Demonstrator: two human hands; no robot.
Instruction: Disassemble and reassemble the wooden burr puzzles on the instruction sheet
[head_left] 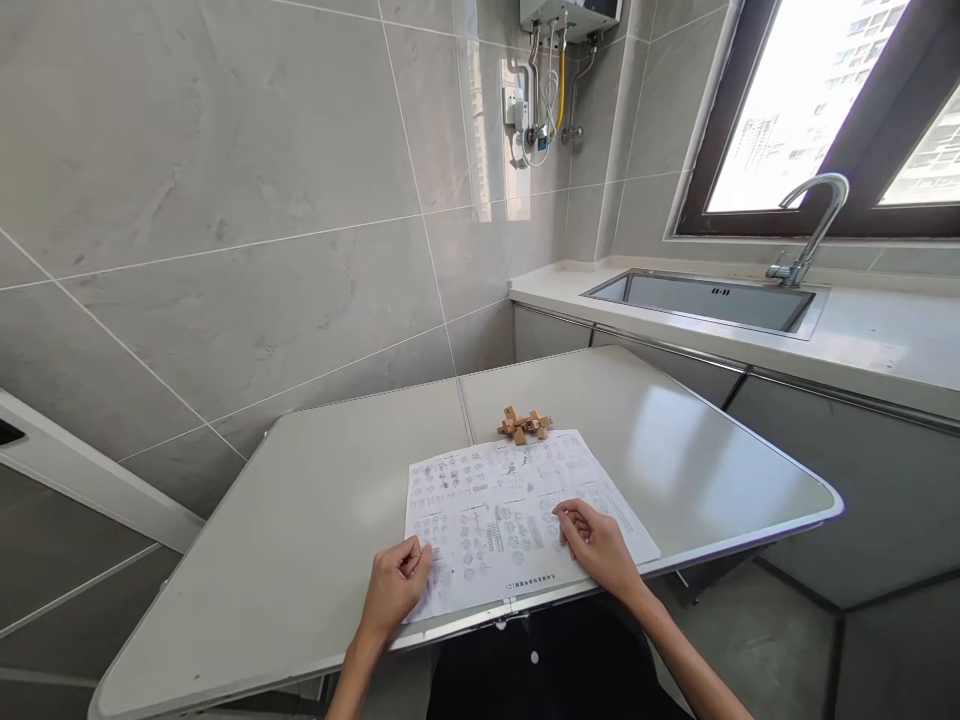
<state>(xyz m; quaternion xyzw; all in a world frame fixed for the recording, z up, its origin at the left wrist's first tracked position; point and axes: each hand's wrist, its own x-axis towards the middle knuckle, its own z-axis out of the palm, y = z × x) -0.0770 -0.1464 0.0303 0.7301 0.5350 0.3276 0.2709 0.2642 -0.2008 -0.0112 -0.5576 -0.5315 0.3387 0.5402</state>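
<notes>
A large white sheet of paper [487,570], printed with rows of small diagrams and text, lies flat at the table's front edge. My left hand [397,580] is closed in a loose fist on the sheet's front left corner. On its right part rests my right hand [594,542], fingers curled in and nothing seen in them. Just beyond the sheet's far edge sits a small heap of brown, notched wooden puzzle pieces [523,427], apart from both hands. Whether the pieces are joined or loose I cannot tell.
The pale folding table [315,520] has a seam down its middle. A counter [900,345] with a sink [705,300] and a tap [821,220] stands to the right, under a window. Grey tiled wall [300,200] rises behind, with a water heater [574,15] high up.
</notes>
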